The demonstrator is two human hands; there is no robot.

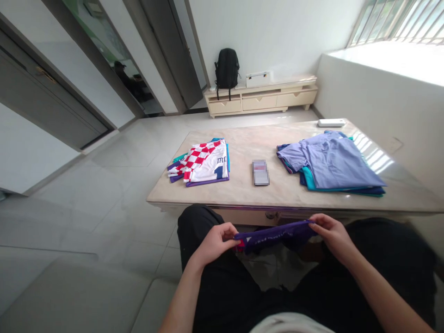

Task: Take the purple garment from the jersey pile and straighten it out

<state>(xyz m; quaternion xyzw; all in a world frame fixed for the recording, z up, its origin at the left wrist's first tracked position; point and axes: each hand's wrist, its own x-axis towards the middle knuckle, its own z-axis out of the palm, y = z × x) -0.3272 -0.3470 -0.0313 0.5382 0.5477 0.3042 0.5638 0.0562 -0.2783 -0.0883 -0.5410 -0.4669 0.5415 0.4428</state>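
A dark purple garment (277, 234) with small white lettering and a red patch at its left end is stretched between my hands, low above my lap and in front of the table's edge. My left hand (218, 239) pinches its left end between thumb and fingers. At the other end, my right hand (331, 231) pinches the right corner. The garment's lower part falls into shadow between my knees, so its full shape is hidden. On the table, a stack topped by a red-and-white checkered shirt (204, 162) lies left, and a stack topped by a lavender shirt (342, 159) lies right.
A phone-like object (260, 172), its face blurred, lies between the stacks on the marble-look table (243, 194). A white oblong case (331, 123) sits at the far right edge. Beyond stands a low cabinet (263, 99) bearing a black backpack (227, 69). A sofa (86, 296) is at left.
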